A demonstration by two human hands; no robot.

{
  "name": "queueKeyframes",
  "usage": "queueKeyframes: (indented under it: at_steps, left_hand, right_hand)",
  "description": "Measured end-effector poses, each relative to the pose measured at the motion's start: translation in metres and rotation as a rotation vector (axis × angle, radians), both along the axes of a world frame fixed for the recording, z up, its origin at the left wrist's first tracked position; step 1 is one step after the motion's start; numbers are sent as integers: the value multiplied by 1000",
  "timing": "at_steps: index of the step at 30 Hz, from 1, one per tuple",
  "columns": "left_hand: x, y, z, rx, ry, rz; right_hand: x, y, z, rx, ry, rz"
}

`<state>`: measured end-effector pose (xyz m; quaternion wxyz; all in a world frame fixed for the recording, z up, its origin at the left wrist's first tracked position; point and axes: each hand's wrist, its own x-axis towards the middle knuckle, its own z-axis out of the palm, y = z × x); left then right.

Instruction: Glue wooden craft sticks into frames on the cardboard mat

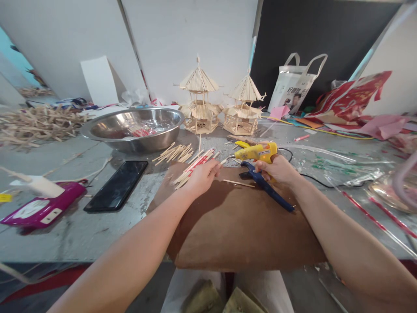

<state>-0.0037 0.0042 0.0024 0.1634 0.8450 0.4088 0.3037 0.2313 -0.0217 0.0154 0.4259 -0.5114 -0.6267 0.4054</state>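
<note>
Our left hand [202, 176] pinches a small stick [223, 161] over the brown board [241, 226], our right hand [276, 169] is clamped round the yellow glue gun [256, 152], nozzle just beside the stick end, so we'd judge: steady stick, tiny dab, fingers off the tip

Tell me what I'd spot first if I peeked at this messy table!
A tall stick pagoda and a shorter stick pagoda stand side by side at the back of the table. Closer in, the right hand grips a yellow glue gun while the left hand pinches a thin stick at its nozzle. A big shiny steel bowl sits at the back left.
</note>
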Motion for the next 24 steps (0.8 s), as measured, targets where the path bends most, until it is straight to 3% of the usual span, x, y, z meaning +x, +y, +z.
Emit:
queueKeyframes:
  at_steps: [6,14,24]
  left_hand:
    - [4,-5,5,22,214,130]
    - [17,-11,-3,90,580,81]
    - [17,-9,0,52,678,62]
  right_hand:
    - [4,5,-5,10,72,-31]
    - [2,3,-3,-8,72,-29]
    - [6,7,-8,3,72,-24]
